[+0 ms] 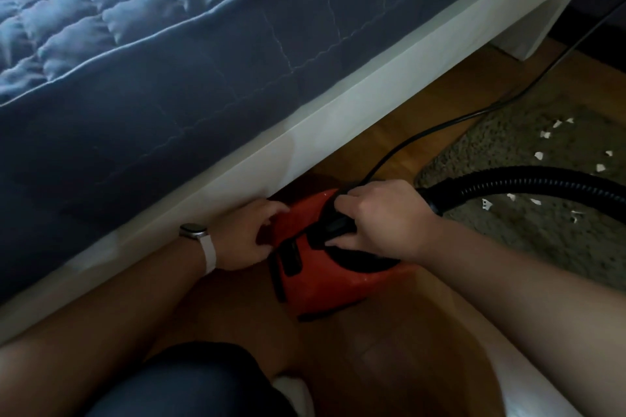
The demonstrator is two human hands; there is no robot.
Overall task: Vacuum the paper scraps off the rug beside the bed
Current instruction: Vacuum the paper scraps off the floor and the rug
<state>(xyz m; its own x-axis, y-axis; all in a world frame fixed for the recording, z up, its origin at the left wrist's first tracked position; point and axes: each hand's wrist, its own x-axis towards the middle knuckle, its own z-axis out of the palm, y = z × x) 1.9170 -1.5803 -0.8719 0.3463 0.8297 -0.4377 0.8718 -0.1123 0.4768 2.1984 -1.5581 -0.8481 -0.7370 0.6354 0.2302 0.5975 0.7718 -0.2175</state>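
Vacuum [321, 281] on wood floor [372, 152] beside bed [169, 78], both hands on it; nothing sucked up yet, by the look of it.

R hand [382, 217] wraps black top handle [338, 225]; L hand [250, 237] curled at red side, can't tell if gripping or just resting. Scraps [538, 155] lie on rug [542, 247], mid-right of frame, R hand nearer. Hose [525, 179] runs left-right over rug, nozzle out of frame. Count: 1 vacuum, 1 hose, 1 cord [440, 127], approx. 10 scraps.

Bed frame [237, 159] blocks left; hose [528, 183] & cord [423, 135] cross rug [542, 234] access.
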